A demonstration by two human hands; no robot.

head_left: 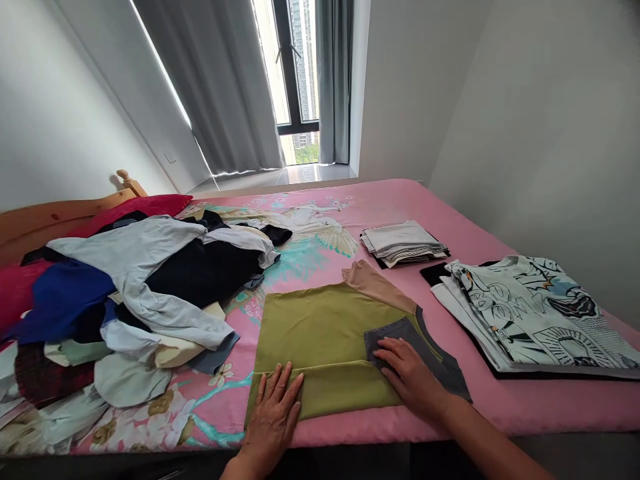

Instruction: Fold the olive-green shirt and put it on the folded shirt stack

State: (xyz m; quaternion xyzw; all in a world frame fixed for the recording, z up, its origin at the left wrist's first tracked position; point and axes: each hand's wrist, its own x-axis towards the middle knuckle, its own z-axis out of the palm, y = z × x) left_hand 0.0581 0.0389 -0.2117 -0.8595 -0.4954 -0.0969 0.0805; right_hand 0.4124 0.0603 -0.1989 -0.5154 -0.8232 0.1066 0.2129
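While both flat, open hands, left hand [274, 408] and right hand [409, 373], press it, the shirt [325, 333] lies lengthwise left-right, collar right, its back hidden.

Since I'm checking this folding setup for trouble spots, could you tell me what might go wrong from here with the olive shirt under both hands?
1. The olive shirt lies near the bed's front edge; it could slide off if pushed.
2. The right hand presses only the gray pocket and the left hand the hem, so the peach sleeve may bunch.
3. The loose clothes pile sits close and could spill onto it.
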